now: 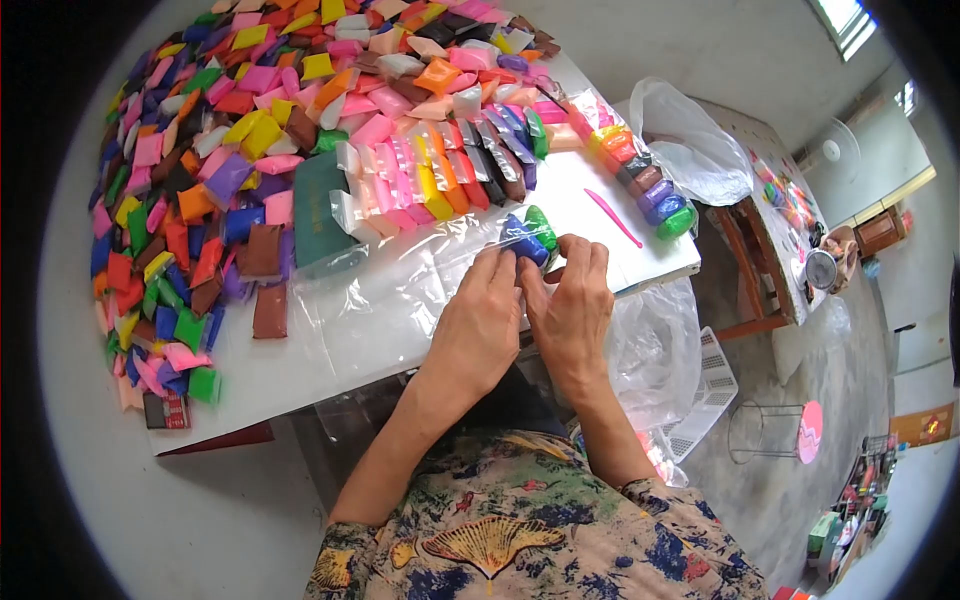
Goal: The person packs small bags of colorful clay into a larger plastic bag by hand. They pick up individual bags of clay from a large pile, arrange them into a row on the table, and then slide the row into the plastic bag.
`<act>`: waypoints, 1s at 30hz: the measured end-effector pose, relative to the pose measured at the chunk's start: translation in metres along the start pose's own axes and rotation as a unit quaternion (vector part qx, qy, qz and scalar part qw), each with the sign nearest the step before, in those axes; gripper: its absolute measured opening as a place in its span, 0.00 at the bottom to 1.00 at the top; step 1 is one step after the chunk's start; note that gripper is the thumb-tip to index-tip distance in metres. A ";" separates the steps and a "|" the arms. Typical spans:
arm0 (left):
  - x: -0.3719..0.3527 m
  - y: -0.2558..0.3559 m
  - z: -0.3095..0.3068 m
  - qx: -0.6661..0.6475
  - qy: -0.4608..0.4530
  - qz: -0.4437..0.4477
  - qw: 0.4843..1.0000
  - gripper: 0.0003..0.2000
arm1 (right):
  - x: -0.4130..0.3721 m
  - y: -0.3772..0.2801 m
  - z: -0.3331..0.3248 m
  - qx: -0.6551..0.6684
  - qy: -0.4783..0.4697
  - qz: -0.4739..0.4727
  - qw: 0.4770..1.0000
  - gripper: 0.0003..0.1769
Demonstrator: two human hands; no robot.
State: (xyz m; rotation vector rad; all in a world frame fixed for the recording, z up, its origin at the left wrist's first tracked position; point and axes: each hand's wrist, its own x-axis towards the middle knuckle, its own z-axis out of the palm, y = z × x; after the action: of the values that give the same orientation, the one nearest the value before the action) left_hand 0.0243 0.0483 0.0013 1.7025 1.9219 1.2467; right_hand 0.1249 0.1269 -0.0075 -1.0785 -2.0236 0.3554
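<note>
Both hands meet at the near edge of the white table. My left hand (475, 318) has its fingers curled at the end of a long clear plastic bag (400, 285), which stretches out flat to the left. My right hand (572, 308) is closed beside it, thumb and fingers pinching at the same end. Just beyond the fingertips, a blue clay packet (524, 240) and a green clay packet (541, 226) lie side by side, seemingly inside the bag. The fingertips partly hide the blue one.
A big heap of coloured clay packets (260, 135) covers the table's far left. Packets stand in rows (440, 175) beside a dark green box (325, 205). A filled bag of colours (640, 175) and a pink plastic knife (613, 218) lie right. A stool (810, 432) stands on the floor.
</note>
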 end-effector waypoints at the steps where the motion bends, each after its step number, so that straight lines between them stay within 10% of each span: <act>1: 0.001 -0.002 0.001 0.029 0.017 0.012 0.999 0.20 | 0.000 0.000 0.000 0.000 0.002 0.001 1.000 0.20; 30: -0.007 -0.024 0.006 -0.073 0.032 0.010 0.997 0.25 | -0.011 0.004 -0.014 0.037 -0.024 -0.014 0.999 0.27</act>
State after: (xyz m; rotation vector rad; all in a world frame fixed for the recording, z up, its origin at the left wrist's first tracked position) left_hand 0.0141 0.0464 -0.0218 1.6306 1.8040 1.4272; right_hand 0.1412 0.1188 -0.0065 -1.0032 -2.0493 0.4422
